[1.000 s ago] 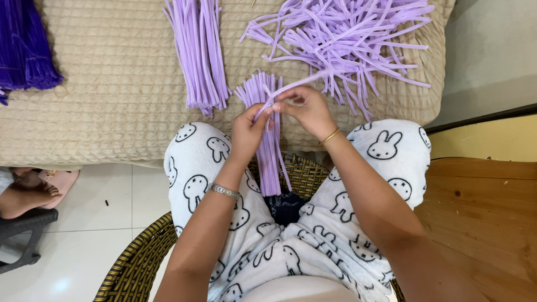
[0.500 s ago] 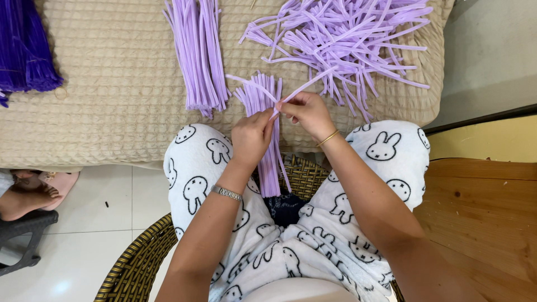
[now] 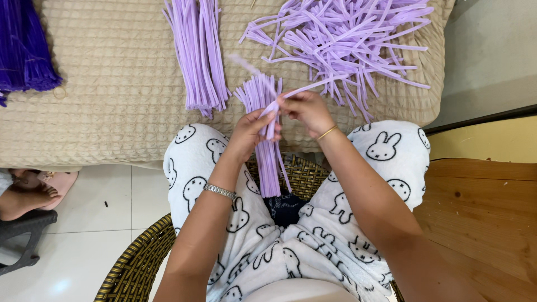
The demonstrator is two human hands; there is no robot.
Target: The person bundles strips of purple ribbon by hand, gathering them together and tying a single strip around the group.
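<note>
Head view shows a big beige quilted cushion (image 3: 112,95) across the top, and all the soft purple sticks lie on it. A loose, messy pile of light purple fuzzy sticks (image 3: 347,39) is at the top right. A neat straight stack of the same sticks (image 3: 198,56) lies to the left of it. A dark purple bunch (image 3: 25,50) sits far off at the left edge.

Below the cushion, the person sits in a woven basket chair (image 3: 134,268) and wears white trousers with bunny pictures (image 3: 386,148).

The small bundle of sticks (image 3: 267,140) stands up between the knees, with its top against the cushion edge. The left hand (image 3: 254,134) is wrapped around the bundle, fingers closed on it. The right hand (image 3: 305,109) pinches one single stick (image 3: 305,89) at its near end, fingers tight together, and this stick reaches back toward the messy pile.

To do this step well, I think the left hand should keep the bundle snug so no sticks slip out. The right hand should lay the single stick flat beside the others, with the ends lined up. Pulling it slowly should keep it from snagging in the pile.
</note>
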